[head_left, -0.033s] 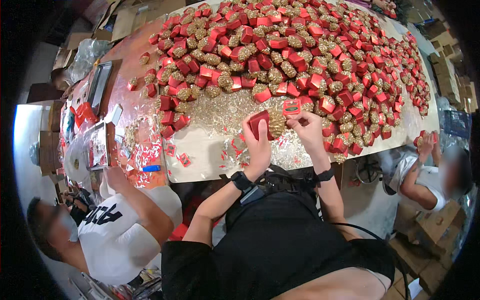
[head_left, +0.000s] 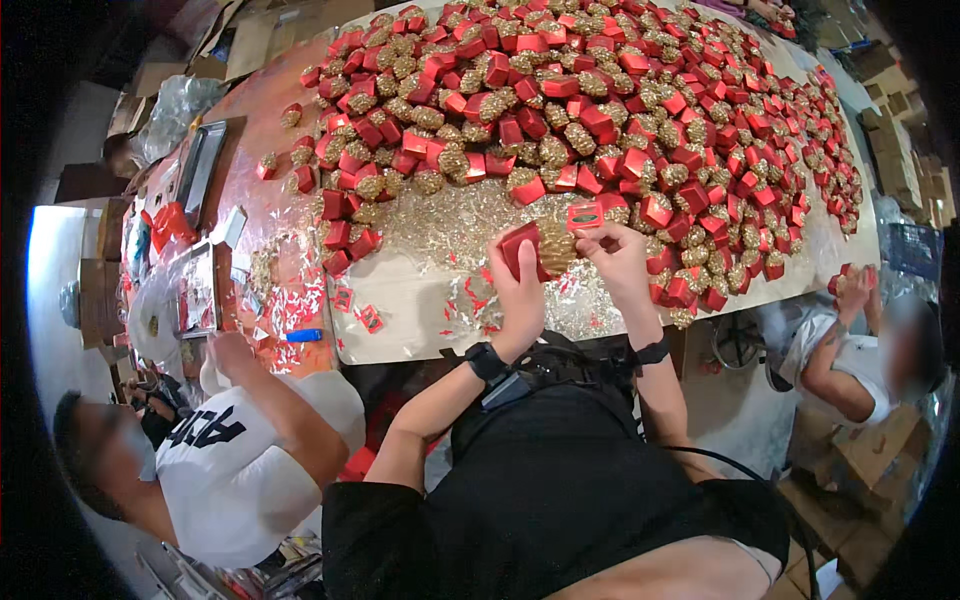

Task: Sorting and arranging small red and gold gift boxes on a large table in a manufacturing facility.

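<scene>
The left hand is closed around a small red box, holding it just above the near edge of the bench. The right hand pinches a small red card between its fingertips, and between the two hands sits a gold glittery ornament — it seems to touch the box, though the view is small. Behind them, a big heap of red boxes and gold ornaments covers the bench. A person in a white shirt sits at the left.

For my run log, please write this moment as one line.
left hand: holds small red box | right hand: holds red card | gold shreds between hands | table: many red boxes
</scene>
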`<state>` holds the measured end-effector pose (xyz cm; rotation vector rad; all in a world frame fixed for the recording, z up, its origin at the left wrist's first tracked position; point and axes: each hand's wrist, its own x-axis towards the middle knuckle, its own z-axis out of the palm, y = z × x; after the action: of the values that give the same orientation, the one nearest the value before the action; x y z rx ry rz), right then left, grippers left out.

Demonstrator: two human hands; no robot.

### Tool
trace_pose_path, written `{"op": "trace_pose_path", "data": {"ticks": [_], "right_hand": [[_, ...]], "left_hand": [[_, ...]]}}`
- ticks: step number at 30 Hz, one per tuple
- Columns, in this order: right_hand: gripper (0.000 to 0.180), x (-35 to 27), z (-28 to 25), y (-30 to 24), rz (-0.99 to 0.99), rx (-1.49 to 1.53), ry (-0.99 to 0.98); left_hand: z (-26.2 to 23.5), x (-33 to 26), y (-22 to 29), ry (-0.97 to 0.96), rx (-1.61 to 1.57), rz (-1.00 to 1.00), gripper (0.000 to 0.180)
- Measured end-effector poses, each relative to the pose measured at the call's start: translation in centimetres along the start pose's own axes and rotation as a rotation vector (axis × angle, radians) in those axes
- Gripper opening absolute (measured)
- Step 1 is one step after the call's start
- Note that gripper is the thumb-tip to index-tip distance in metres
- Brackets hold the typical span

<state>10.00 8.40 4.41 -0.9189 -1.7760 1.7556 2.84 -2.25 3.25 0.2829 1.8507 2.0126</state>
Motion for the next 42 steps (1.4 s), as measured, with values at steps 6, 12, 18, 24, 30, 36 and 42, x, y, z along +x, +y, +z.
{"op": "trace_pose_path", "data": {"ticks": [6,12,18,24,30,36,42], "right_hand": [[0.009,-0.2,-1.0,0.6,0.007,-0.062,0.043],[0.014,-1.3,-2.2,4.0,0.228,0.437,0.048],[0.016,-1.8,-2.4,4.4,0.321,0.24,0.109],[0.016,-4.9,-0.3,-0.9,0.091,0.053,0.017],[0.01,-7.8,-3.7,-3.4,-0.22,-0.553,-0.267],[0.009,-10.4,-4.0,-1.8,-0.179,-0.646,-0.485],[0.013,-13.3,-3.3,0.3,0.002,-0.425,-0.465]], "left_hand": [[0.0,0.0,0.8,-0.125,0.001,0.005,0.031],[-0.7,-0.3,-0.6,-0.181,0.156,0.265,0.036],[-0.8,1.2,-2.1,-0.347,0.323,0.322,0.036],[-3.5,0.4,3.5,-0.433,0.049,-0.133,0.028],[-5.6,-0.9,5.1,-0.81,0.138,0.046,0.043],[-6.7,-1.7,4.4,-1.174,0.254,-0.032,0.055],[-7.2,-3.7,3.1,-1.276,0.246,0.279,0.054]]}}
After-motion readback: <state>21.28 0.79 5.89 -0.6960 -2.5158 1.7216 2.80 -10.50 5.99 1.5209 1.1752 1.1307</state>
